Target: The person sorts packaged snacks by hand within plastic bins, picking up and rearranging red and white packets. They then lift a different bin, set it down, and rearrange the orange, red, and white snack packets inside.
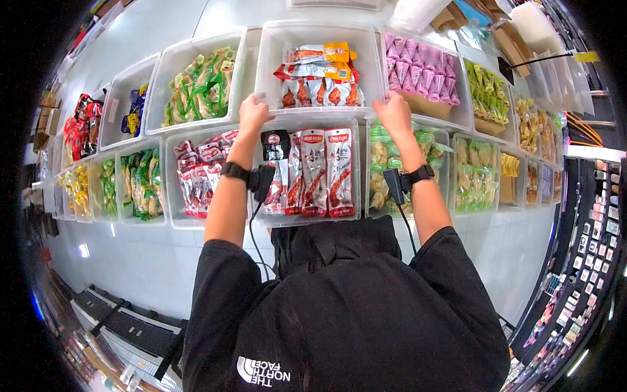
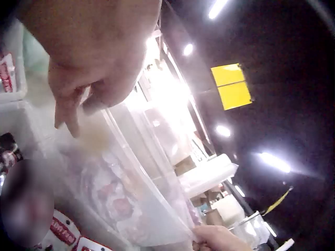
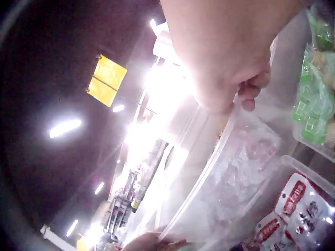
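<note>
Both hands grip the near rim of a clear plastic bin (image 1: 326, 34) in the back row, one at each front corner. My left hand (image 1: 254, 112) has its fingers bent over the left corner. At the right corner, my right hand (image 1: 393, 112) curls its fingers over the edge. Inside the bin lie foil packets of drumsticks (image 1: 320, 91), with orange-topped packets (image 1: 336, 52) above them. In the right wrist view, the bin's translucent wall (image 3: 230, 172) drops below the right hand (image 3: 230, 78), packets showing faintly through it.
Directly in front is a bin of red-and-white drumstick packs (image 1: 313, 170). Neighbouring bins hold green packs (image 1: 202, 88), purple packs (image 1: 421, 68) and red-and-white packs (image 1: 199, 170). Shelving with small goods (image 1: 588, 255) stands at the right; a black-topped rack (image 1: 127, 326) is at the lower left.
</note>
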{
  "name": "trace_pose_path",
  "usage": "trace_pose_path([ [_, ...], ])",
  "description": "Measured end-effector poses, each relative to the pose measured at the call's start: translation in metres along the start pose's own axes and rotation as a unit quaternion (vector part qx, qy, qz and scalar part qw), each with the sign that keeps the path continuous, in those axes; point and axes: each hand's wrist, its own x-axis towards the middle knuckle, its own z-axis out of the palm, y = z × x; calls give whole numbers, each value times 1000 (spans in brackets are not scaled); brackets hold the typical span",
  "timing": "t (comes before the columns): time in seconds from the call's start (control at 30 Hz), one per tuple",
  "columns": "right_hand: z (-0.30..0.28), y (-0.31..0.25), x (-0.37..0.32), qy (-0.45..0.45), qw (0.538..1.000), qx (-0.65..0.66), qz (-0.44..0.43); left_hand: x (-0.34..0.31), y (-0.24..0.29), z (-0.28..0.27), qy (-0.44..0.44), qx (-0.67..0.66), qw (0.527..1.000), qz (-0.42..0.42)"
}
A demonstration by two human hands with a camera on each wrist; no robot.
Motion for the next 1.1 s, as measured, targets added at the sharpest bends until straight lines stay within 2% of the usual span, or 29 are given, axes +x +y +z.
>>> trace_pose_path([
  [0.1, -12, -7, 3, 19, 997, 70, -4, -25, 29, -11, 18, -35, 999, 1],
  [0.17, -28, -22, 1, 27, 977, 212, 12, -39, 42, -22, 27, -44, 997, 52],
  [0.23, -40, -24, -4, 43, 973, 226, 12, -67, 68, -32, 19, -37, 999, 36],
  [0.3, -70, -44, -26, -98, 951, 276, 95, -94, 70, -37, 12, -30, 999, 21],
  [0.33, -73, -38, -38, -141, 940, 304, 61, -105, 64, -41, 21, -9, 999, 39],
  [0.37, -76, -34, -52, -143, 939, 306, 59, -118, 58, -47, 34, 13, 998, 56],
  [0.43, -81, -26, -86, -224, 931, 274, 88, -150, 46, -51, 37, 35, 992, 112],
  [0.47, -79, -17, -104, -219, 941, 249, 74, -170, 48, -50, 32, 69, 994, 82],
  [0.53, -75, 7, -140, -209, 951, 218, 62, -198, 32, -47, 13, 78, 994, 72],
  [0.6, -79, 20, -174, -177, 944, 271, 58, -226, 21, -44, -22, 89, 995, 46],
  [0.63, -89, 23, -189, -172, 945, 272, 62, -240, 20, -41, -40, 90, 995, 30],
  [0.67, -107, 17, -202, -195, 941, 256, 108, -254, 23, -38, -59, 86, 994, 15],
  [0.7, -120, 15, -214, -216, 934, 240, 155, -264, 17, -35, -69, 93, 993, 32],
  [0.77, -137, 22, -237, -192, 939, 235, 161, -282, 19, -24, -83, 106, 988, 76],
  [0.83, -156, 31, -261, -180, 943, 225, 166, -295, 27, -15, -122, 125, 984, 35],
  [0.9, -178, 38, -275, -154, 943, 182, 232, -297, 29, -1, -171, 127, 973, 87],
  [0.97, -198, 45, -290, -120, 944, 176, 252, -295, 32, 21, -199, 120, 964, 132],
  [1.0, -208, 51, -292, -88, 943, 171, 270, -294, 40, 30, -237, 119, 957, 113],
  [1.03, -216, 60, -290, -92, 946, 166, 264, -292, 44, 44, -231, 113, 960, 112],
  [1.1, -227, 83, -293, -36, 938, 205, 277, -286, 44, 71, -301, 99, 944, 96],
])
